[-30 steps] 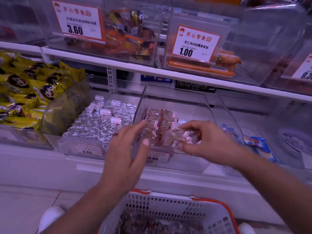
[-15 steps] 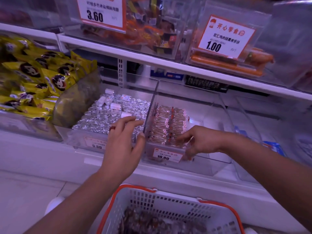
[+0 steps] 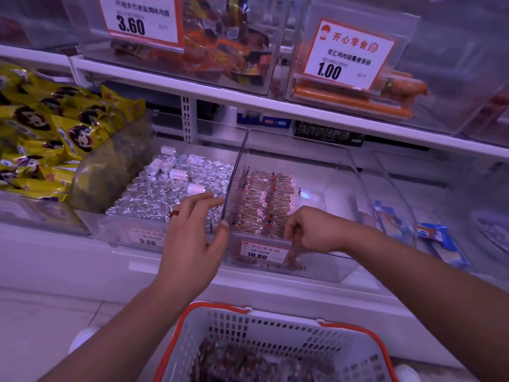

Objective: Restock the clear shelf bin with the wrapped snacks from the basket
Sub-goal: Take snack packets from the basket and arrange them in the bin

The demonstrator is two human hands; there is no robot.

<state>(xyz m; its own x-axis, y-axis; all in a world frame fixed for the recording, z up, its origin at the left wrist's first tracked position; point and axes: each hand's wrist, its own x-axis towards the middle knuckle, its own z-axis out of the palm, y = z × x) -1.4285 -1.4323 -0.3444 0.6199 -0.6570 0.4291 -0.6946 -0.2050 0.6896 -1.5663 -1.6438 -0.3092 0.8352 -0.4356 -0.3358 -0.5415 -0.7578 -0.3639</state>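
1. The clear shelf bin [image 3: 344, 205] sits on the lower shelf at the centre of the frame, with a price tag [image 3: 265, 251] reading 10.80 on its front wall.
2. Wrapped snacks [image 3: 264, 199] lie in tidy rows along the left half of the bin; its right half shows bare floor.
3. The left hand [image 3: 192, 238] is at the bin's front left corner, fingers fairly straight and spread. The thumb lies against the front edge of the bin's left wall, and the fingers reach over the neighbouring bin.
4. A red ring [image 3: 174, 213] is on one finger of the left hand.
5. The right hand [image 3: 312, 230] is inside the bin, at the front, just right of the snack rows. Its fingers are curled downward against the front wall; I cannot tell whether they hold a snack.
6. The basket [image 3: 275, 334], white with an orange rim, is at the bottom centre of the frame, below the shelf edge. More dark wrapped snacks lie loose inside it.
7. The neighbouring bin to the left holds silver foil-wrapped pieces [image 3: 154, 194] with a few white rolls on top, and bears a tag reading 9.80.
8. Yellow packets [image 3: 46, 125] are piled at the left edge of the frame.
9. On the upper shelf, one bin has a 3.60 tag [image 3: 140, 20] in front of orange and dark packets; another to the right has a 1.00 tag [image 3: 348, 53] above orange sausages.
10. Blue packets [image 3: 435, 238] lie in the bin at the right of the frame.
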